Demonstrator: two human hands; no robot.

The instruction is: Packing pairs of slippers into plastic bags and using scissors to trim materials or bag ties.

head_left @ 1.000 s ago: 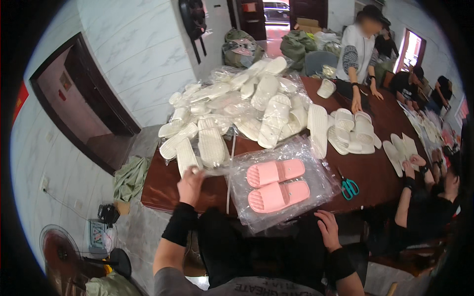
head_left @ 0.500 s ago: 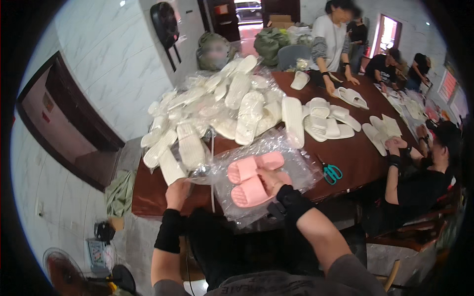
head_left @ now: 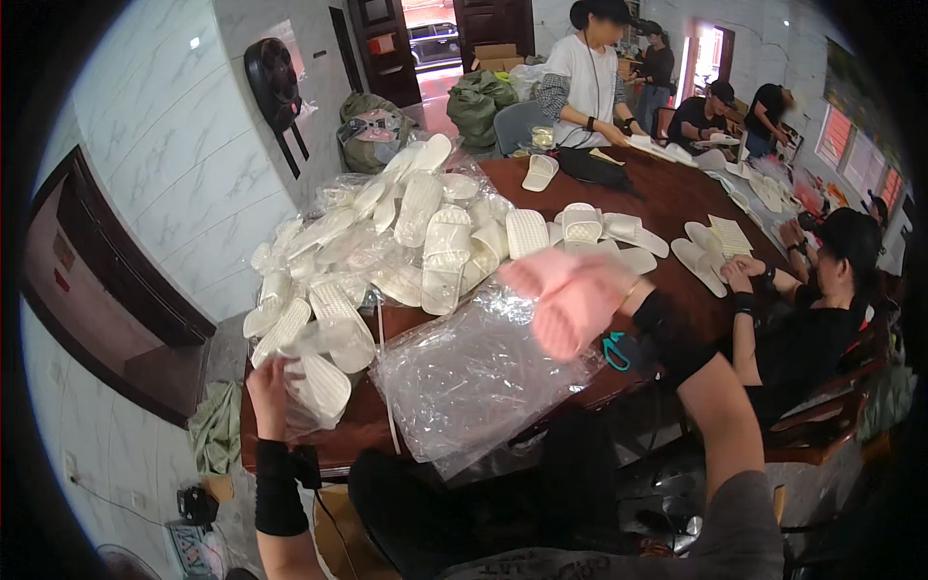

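Left hand (head_left: 268,391) pinches a white slipper (head_left: 327,391) left of the clear bag (head_left: 464,387); right hand (head_left: 626,287), rightward, grips pink slippers (head_left: 565,324), a lift likely needing steadiness.

So the desk (head_left: 667,198) is reddish brown and pretty loaded: a big messy heap of white slippers (head_left: 421,208) in clear plastic, more loose white pairs (head_left: 583,224) off right. Crinkly clear bag (head_left: 464,382) lies up front, teal scissors (head_left: 616,352) near it.
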